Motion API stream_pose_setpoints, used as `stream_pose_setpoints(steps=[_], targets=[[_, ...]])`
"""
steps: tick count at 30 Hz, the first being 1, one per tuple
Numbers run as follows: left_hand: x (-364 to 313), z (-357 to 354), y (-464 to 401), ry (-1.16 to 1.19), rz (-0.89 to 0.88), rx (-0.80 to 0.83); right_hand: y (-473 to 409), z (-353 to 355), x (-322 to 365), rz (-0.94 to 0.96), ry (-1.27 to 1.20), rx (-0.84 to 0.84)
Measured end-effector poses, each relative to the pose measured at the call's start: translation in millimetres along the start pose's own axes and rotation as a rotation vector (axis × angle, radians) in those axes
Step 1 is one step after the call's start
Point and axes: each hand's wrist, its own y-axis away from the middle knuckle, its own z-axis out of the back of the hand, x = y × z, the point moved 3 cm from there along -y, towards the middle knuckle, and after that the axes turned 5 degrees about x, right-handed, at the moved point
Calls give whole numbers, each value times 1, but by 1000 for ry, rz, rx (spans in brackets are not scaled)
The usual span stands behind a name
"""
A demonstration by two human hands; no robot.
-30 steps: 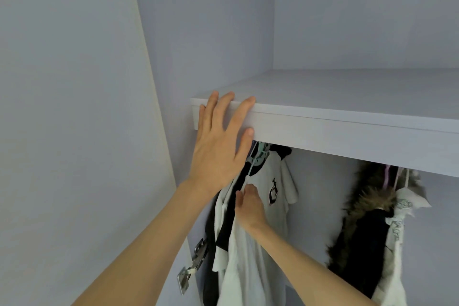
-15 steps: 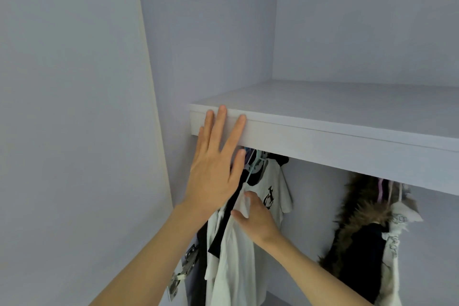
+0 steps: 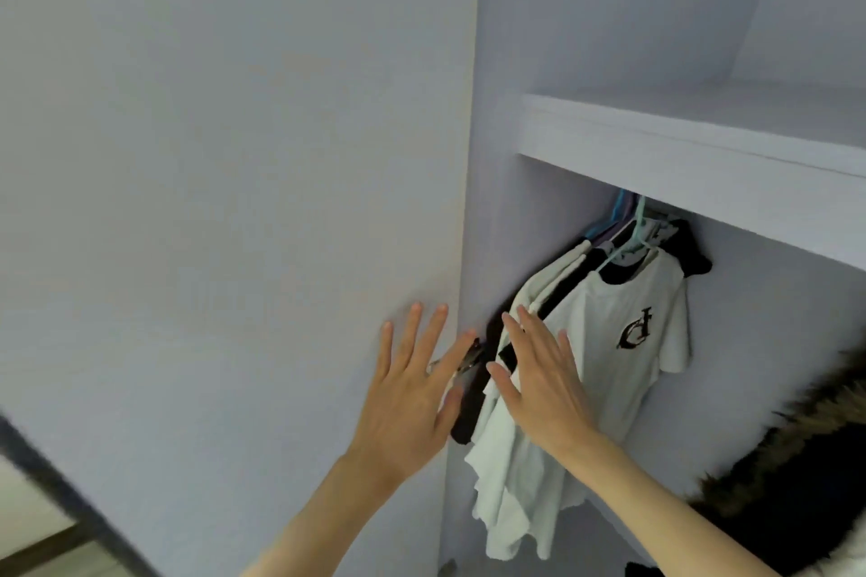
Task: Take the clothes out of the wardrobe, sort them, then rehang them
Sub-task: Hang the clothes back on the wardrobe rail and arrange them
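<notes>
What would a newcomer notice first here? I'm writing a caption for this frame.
Two open hands, the left hand and right hand, spread in front of the wardrobe's left side. Behind them a white T-shirt with a dark emblem hangs under the shelf, and a fur-trimmed dark coat fills the lower right.

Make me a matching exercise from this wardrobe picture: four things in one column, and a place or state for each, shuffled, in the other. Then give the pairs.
Things
1. white T-shirt
2. fur-trimmed coat
3. shelf
4. left hand

Places or states
A. at the lower right edge of the view
B. above the hanging clothes
C. open, fingers spread, in front of the wardrobe door
D. on a hanger, with a dark print on the chest

Pairs: 1-D, 2-A, 3-B, 4-C
</notes>
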Motion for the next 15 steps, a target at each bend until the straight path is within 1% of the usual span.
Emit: stream_pose_setpoints(steps=[1,4,7,11,15], targets=[[5,5,15,-26,45,16,3,-4,12,31,1,-12],[22,24,67,-92,190,71,17,-18,57,134,-62,53],[41,49,124,-162,355,110,34,-28,111,287,-85,77],[64,87,212,-251,593,136,60,-48,194,502,-127,152],[79,129,314,-299,837,121,97,-65,290,722,-241,170]])
